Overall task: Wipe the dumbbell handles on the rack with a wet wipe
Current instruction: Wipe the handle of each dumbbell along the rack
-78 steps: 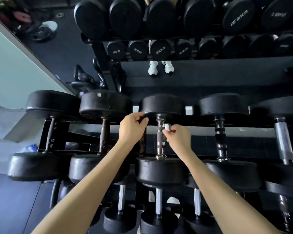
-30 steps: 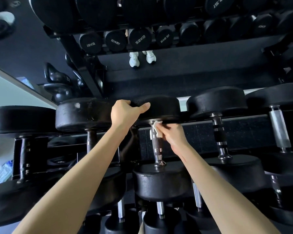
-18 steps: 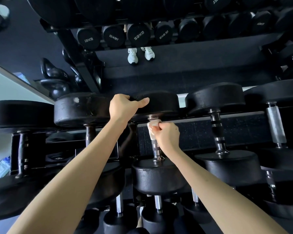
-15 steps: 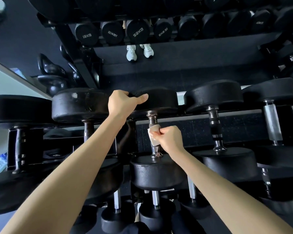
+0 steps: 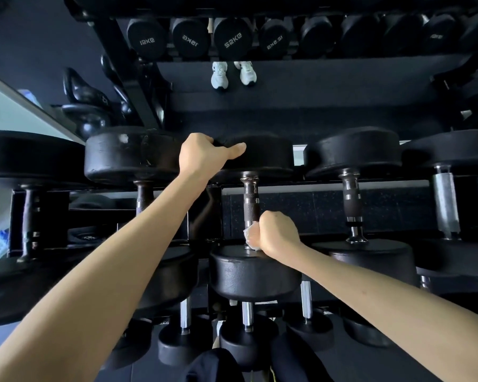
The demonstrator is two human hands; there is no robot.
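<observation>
A black dumbbell lies on the rack's top row straight ahead, its knurled metal handle (image 5: 251, 201) running away from me. My right hand (image 5: 278, 234) is wrapped round the near end of that handle, just above the near weight head (image 5: 255, 275), with a white wet wipe (image 5: 249, 236) bunched between palm and metal. My left hand (image 5: 204, 155) grips the far weight head (image 5: 262, 158) of the same dumbbell, thumb lying along its top edge.
More black dumbbells sit side by side left and right, with a chrome handle (image 5: 349, 201) to the right. Smaller dumbbells fill the lower row. A mirror behind reflects the rack, kettlebells (image 5: 86, 117) and white shoes (image 5: 232, 74).
My right hand has slid the wipe down the handle from the far end to the near end. My left hand has kept its hold on the far head.
</observation>
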